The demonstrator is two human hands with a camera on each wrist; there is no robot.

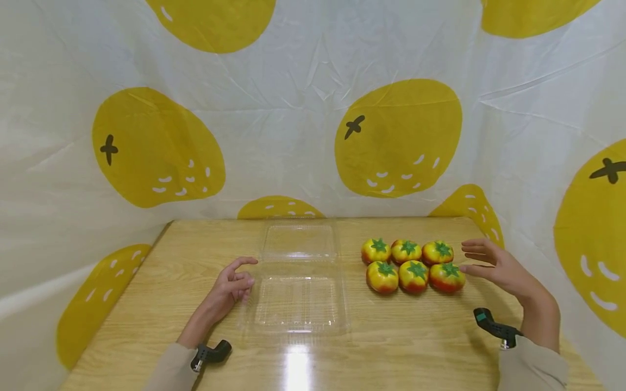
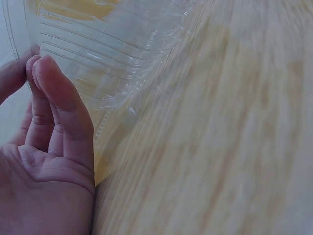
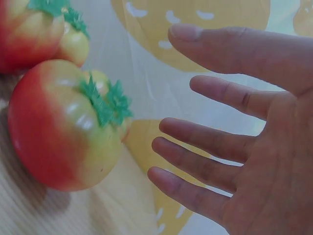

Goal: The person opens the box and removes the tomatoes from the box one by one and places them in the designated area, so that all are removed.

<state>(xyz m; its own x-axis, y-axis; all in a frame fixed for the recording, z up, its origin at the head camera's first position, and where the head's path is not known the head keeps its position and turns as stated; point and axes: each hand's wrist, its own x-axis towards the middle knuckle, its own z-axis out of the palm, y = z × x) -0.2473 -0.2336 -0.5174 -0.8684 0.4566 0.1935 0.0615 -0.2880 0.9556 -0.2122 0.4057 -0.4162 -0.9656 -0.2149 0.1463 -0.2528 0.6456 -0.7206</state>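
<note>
A clear plastic clamshell box lies with its lid folded back on the wooden table. At the box's left side is my left hand, its fingertips meeting at the thin rim, which they appear to pinch. Several yellow-and-red tomatoes with green star-shaped leaves sit in two rows right of the box. My right hand hovers beside the right end of these rows, fingers spread and nearly straight. The palm is bare in the right wrist view, with a tomato a short way from the fingertips.
A white cloth printed with large yellow fruits hangs behind and at both sides of the table. Each wrist wears a dark camera mount, the left one below the box's left corner, the right one below the right hand.
</note>
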